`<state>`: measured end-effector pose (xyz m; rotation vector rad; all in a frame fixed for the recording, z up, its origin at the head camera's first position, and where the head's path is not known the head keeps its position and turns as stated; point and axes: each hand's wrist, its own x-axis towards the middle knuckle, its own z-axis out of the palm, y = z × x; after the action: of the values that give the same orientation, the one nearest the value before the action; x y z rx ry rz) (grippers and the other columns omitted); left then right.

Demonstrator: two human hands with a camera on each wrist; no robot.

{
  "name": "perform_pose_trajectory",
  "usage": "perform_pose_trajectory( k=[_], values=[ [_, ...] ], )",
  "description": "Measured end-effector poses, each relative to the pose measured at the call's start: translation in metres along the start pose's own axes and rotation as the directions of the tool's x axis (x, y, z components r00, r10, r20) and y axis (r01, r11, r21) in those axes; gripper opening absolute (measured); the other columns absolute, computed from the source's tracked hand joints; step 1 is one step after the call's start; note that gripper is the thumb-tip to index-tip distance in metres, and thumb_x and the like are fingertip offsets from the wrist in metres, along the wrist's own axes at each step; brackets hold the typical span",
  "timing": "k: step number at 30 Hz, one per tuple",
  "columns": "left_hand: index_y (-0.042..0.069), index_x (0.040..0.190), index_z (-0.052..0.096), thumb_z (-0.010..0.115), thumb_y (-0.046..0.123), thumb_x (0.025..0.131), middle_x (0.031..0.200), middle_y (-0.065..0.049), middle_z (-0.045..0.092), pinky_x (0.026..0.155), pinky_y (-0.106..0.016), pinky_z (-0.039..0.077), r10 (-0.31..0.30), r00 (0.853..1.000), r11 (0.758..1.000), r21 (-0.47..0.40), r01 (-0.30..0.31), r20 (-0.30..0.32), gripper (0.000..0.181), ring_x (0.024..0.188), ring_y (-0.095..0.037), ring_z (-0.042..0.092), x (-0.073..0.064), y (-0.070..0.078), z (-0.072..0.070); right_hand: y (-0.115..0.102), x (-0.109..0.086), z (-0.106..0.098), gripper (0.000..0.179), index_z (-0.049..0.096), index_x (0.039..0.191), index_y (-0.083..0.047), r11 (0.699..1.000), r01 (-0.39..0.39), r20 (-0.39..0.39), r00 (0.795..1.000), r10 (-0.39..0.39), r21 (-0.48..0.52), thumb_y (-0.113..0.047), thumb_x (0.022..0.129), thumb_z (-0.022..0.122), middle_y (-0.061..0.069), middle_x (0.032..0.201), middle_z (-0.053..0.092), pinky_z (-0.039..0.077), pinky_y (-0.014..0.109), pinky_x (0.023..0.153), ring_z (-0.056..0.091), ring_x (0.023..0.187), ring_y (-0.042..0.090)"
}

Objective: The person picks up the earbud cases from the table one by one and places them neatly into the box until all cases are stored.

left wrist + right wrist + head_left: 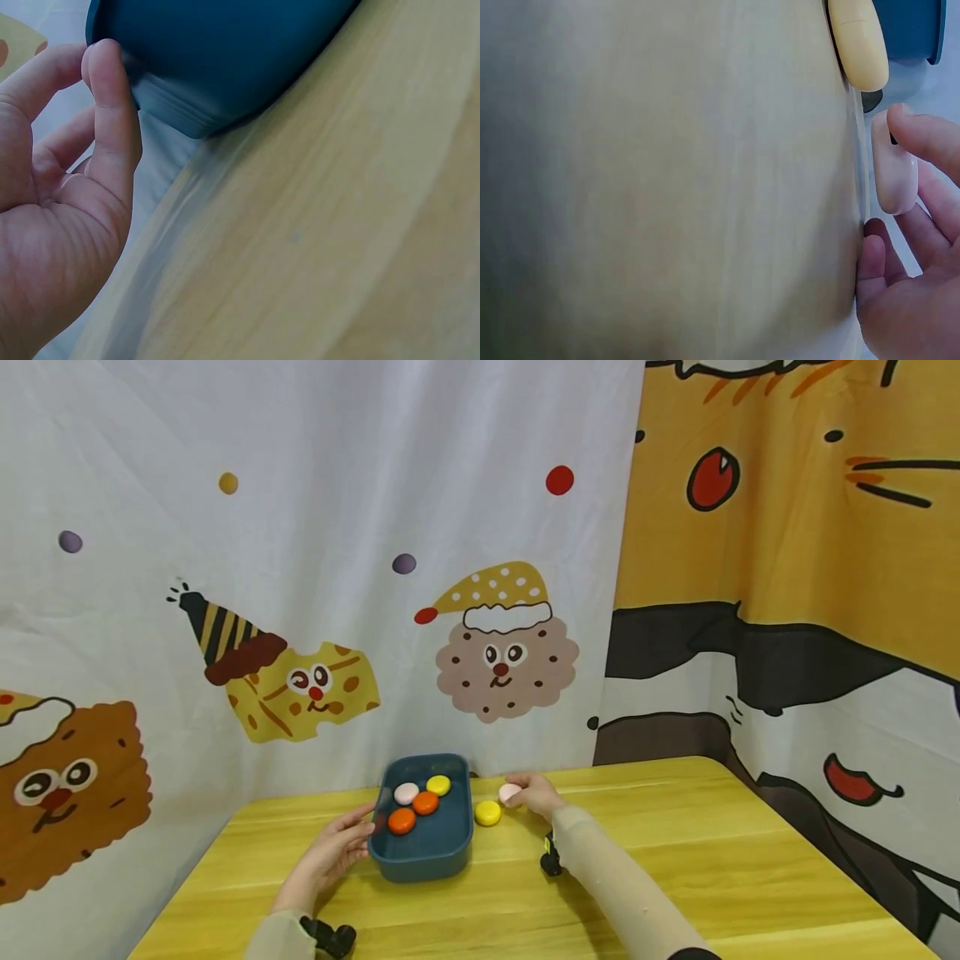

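A dark blue rectangular bin (pixel 420 862) stands on the table, holding a pale pink round piece (pixel 407 793), a yellow one (pixel 438 786) and two orange ones (pixel 425 802). My left hand (pixel 333 852) is at the bin's left side; in the left wrist view its thumb and a finger (pixel 109 75) pinch the rim. To the right of the bin, my right hand (pixel 536 795) pinches another pale pink round piece (pixel 895 165) between thumb and fingers. Beside it, a yellow round piece (pixel 487 813) lies on the table, close to the bin's right wall.
The wooden table (pixel 675 843) backs onto a white curtain (pixel 337 485) printed with cartoon food. At the right hangs an orange cartoon cloth (pixel 787 543). Black wrist cameras (pixel 551 857) sit at both cuffs.
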<state>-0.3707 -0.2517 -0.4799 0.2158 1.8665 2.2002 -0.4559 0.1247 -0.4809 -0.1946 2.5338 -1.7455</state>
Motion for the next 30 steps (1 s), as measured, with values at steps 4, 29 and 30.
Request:
perform_pose_trajectory(
  k=[4, 29, 30],
  values=[
    [-0.002, 0.152, 0.023, 0.058, 0.010, 0.097, 0.099, -0.003, 0.063, 0.067, -0.023, 0.054, 0.000, 1.000, 1.000, 0.021, 0.000, -0.024, 0.066, 0.066, -0.008, 0.061, 0.001, 0.001, -0.001, -0.002, 0.000, -0.002, 0.055, 0.056, 0.130, 0.009, 1.000, 0.024, -0.002, 1.000, -0.024, -0.007, 0.006, 0.077, 0.072, 0.021, 0.127, 0.058, 0.044, 0.042, 0.097, 0.056, 0.108, 0.028],
    [-0.004, 0.150, 0.029, 0.060, 0.008, 0.095, 0.090, -0.003, 0.057, 0.062, -0.022, 0.054, 0.016, 0.997, 0.998, 0.063, -0.011, -0.076, 0.064, 0.060, -0.007, 0.058, 0.003, -0.001, 0.000, -0.009, -0.001, -0.032, 0.058, 0.050, 0.134, 0.010, 0.992, 0.027, 0.041, 0.999, -0.032, 0.120, 0.006, 0.078, 0.068, 0.020, 0.123, 0.057, 0.048, 0.037, 0.091, 0.057, 0.100, 0.026],
    [-0.004, 0.150, 0.028, 0.060, 0.008, 0.095, 0.090, -0.003, 0.057, 0.062, -0.021, 0.053, 0.017, 0.997, 0.998, 0.063, -0.012, -0.074, 0.064, 0.060, -0.007, 0.058, 0.003, -0.001, 0.000, -0.011, -0.001, -0.034, 0.058, 0.050, 0.134, 0.011, 0.993, 0.038, 0.038, 0.998, -0.042, 0.111, 0.007, 0.078, 0.067, 0.020, 0.121, 0.058, 0.049, 0.037, 0.091, 0.057, 0.099, 0.026]
  ],
)
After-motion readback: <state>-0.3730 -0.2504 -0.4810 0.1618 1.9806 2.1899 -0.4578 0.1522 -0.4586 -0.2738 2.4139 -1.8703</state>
